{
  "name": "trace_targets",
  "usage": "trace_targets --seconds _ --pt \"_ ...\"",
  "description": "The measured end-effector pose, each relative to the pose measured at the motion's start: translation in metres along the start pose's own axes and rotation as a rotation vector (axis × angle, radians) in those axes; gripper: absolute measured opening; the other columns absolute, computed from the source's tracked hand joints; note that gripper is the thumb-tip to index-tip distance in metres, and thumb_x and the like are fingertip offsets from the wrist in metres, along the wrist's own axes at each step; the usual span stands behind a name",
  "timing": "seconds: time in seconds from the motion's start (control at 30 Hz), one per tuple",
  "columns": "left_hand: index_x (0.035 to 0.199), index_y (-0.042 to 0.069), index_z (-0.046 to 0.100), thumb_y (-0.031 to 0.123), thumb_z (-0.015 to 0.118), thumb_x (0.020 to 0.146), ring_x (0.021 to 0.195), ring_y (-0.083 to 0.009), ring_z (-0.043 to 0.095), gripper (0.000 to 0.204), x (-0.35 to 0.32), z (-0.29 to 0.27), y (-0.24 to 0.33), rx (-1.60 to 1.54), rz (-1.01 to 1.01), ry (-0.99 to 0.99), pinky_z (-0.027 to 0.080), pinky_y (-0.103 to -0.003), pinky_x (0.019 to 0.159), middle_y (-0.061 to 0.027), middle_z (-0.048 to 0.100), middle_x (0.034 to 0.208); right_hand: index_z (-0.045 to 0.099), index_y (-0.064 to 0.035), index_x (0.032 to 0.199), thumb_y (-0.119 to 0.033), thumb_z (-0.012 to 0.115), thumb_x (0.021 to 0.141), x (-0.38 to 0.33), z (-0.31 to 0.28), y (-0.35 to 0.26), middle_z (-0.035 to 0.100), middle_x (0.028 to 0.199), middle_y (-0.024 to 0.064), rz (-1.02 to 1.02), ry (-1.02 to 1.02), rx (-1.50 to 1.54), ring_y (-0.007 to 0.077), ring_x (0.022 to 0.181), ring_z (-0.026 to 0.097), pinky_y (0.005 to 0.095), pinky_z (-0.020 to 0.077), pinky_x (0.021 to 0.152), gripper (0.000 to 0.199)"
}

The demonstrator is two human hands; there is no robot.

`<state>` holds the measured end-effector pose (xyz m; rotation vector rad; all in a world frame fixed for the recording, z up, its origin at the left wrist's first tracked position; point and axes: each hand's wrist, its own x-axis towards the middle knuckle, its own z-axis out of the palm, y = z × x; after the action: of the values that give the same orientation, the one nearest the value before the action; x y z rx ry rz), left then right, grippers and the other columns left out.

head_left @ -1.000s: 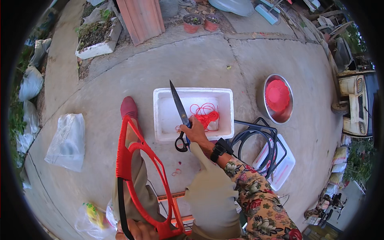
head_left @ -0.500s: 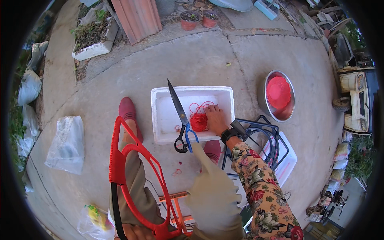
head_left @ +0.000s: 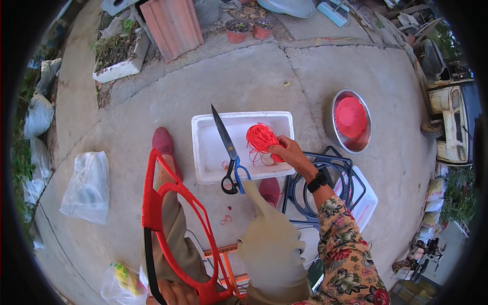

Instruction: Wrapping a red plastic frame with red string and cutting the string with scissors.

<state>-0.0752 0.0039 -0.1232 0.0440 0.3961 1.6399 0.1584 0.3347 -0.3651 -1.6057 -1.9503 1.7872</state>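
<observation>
"Since the right hand (head_left: 291,152) has hold of the red cord bundle (head_left: 261,137), how does the cord look?"

"It is bright red and thin, gathered into a loose skein. Many loops fan out in a rounded, untidy head, and the other end narrows where the hand grips it. A few strands dangle below."

"How are the fingers set?"

"They and the thumb are closed round the narrow end. The looped head sticks out past the fingertips, to that hand's left and a little farther from the body."

"What is under it?"

"A white foam box (head_left: 206,147), reaching off to the right hand's left. The bundle is over the part nearest that hand; I can't tell whether any strand touches the bottom."

"And the left hand (head_left: 175,294)?"

"Close to the body, beside the lower end of a red openwork frame (head_left: 151,208), with a black strip (head_left: 149,254) next to it. Much of the hand is cut off, so I can't tell how open it is or whether it grips. The bundle is well apart from it, forward and to its right."

"Anything between the hands?"

"Scissors (head_left: 232,152) with one black and one blue handle, just left of the right hand, blades pointing away from the body."
</observation>
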Motion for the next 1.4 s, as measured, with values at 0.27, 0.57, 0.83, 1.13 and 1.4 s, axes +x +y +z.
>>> trace_targets --seconds 0.27,0.57,0.83,1.13,1.4 --pt "0.088 0.005 0.037 0.022 0.051 0.094 0.036 -0.0186 0.042 0.022 -0.016 -0.013 -0.005 0.193 0.170 0.009 0.032 -0.031 0.032 -0.0111 0.047 0.056 0.056 -0.0038 0.103 -0.032 0.060 0.091 -0.103 -0.042 0.023 0.061 0.078 0.0037 0.136 0.129 0.780 0.0102 0.061 0.057 0.0225 0.0445 0.051 0.030" --pt "0.087 0.006 0.034 0.013 0.055 0.091 0.038 -0.0185 0.041 0.022 -0.009 -0.010 -0.009 0.181 0.158 0.000 0.035 -0.031 0.034 -0.0115 0.046 0.059 0.054 -0.0097 0.104 -0.032 0.057 0.093 -0.238 -0.109 0.111 0.060 0.080 0.0039 0.086 0.641 1.226 0.0139 0.066 0.058 0.0275 0.0474 0.054 0.025" --pt "0.090 0.006 0.033 0.009 0.054 0.090 0.041 -0.0166 0.039 0.021 -0.004 -0.005 -0.013 0.204 0.160 0.009 0.036 -0.029 0.037 -0.0093 0.043 0.063 0.056 -0.0086 0.102 -0.032 0.059 0.091 -0.312 -0.070 0.155 0.061 0.079 0.0034 0.144 0.975 1.242 0.0143 0.063 0.059 0.0258 0.0465 0.050 0.026" --pt "0.093 0.006 0.033 0.005 0.055 0.088 0.042 -0.0158 0.036 0.022 -0.007 -0.005 -0.012 0.203 0.167 -0.016 0.036 -0.029 0.039 -0.0078 0.040 0.065 0.055 -0.0057 0.104 -0.027 0.061 0.091 -0.323 -0.013 0.182 0.064 0.083 0.0051 0.239 0.719 0.761 0.0101 0.065 0.059 0.0230 0.0474 0.056 0.025" --pt "0.092 0.005 0.034 0.008 0.053 0.090 0.043 -0.0164 0.037 0.019 -0.011 -0.016 -0.008 0.217 0.161 -0.020 0.034 -0.030 0.039 -0.0091 0.041 0.064 0.058 -0.0022 0.107 -0.027 0.066 0.088 -0.248 0.014 0.179 0.064 0.086 0.0030 0.193 0.641 0.823 0.0068 0.072 0.058 0.0213 0.0460 0.063 0.032"
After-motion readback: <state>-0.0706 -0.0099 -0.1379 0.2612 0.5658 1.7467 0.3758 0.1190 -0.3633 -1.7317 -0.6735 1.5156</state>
